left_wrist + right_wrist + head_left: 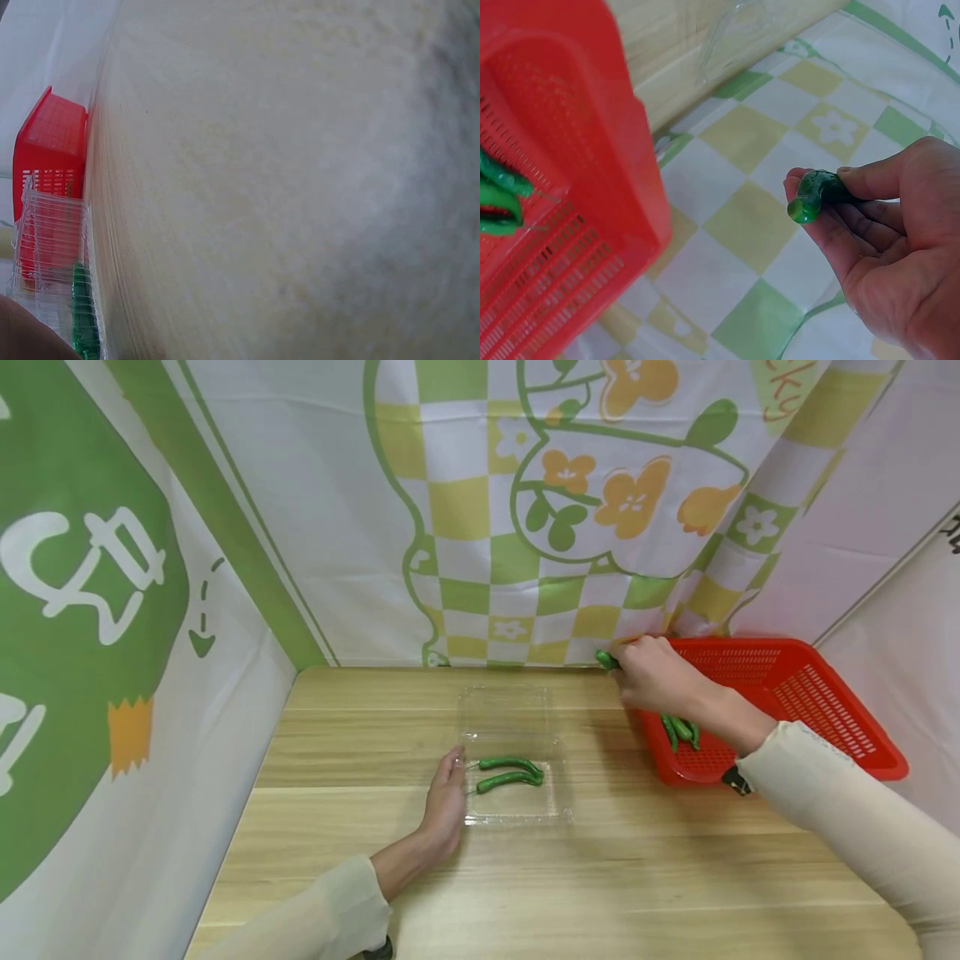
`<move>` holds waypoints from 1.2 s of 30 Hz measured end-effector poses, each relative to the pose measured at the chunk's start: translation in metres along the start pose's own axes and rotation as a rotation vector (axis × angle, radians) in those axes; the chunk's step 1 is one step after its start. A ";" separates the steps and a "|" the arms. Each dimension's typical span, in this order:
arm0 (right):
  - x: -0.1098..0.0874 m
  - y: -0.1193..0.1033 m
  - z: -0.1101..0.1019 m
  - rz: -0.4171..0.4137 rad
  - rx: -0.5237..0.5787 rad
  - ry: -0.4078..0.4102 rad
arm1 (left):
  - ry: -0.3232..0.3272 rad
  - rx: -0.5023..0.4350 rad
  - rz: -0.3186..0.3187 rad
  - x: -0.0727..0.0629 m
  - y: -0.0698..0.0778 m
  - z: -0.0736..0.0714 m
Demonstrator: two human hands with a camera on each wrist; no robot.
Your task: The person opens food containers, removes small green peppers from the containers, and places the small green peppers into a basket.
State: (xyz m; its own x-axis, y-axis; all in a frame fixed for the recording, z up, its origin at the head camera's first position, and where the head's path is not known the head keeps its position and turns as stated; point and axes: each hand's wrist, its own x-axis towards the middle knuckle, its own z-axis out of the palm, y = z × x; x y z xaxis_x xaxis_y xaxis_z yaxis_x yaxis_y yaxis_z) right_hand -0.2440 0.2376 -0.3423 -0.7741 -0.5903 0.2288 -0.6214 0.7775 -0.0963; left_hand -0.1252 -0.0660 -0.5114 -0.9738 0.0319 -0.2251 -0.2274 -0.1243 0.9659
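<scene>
Probably light, firm, kinda slick: pinch the green pepper [819, 192] mid-body, thumb-to-fingers like in the right hand [654, 675], with uncurled left hand [446, 807] against the clear box [517, 804].

Peppers [504, 778] are green, basket [795, 689] red, cloth [513, 560] checkered.

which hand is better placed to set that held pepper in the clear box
Probably the right hand: it pinches the green pepper, while the left hand holds no pepper and rests against the clear box.
</scene>
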 end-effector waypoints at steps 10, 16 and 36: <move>-0.003 0.026 -0.010 0.052 -0.009 -0.040 | 0.002 -0.008 0.000 0.000 0.000 -0.001; -0.005 0.041 -0.015 0.136 -0.027 -0.092 | 0.015 0.002 -0.008 0.000 0.000 -0.001; -0.019 0.108 -0.012 0.243 0.021 -0.173 | 0.004 0.011 -0.018 -0.001 0.000 -0.001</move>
State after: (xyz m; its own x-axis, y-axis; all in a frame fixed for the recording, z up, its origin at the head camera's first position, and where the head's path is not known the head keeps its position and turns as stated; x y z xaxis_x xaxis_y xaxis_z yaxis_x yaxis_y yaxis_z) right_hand -0.2949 0.3360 -0.3455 -0.9085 -0.4169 0.0287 -0.4163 0.8971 -0.1481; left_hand -0.1239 -0.0674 -0.5111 -0.9695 0.0301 -0.2434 -0.2452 -0.1123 0.9629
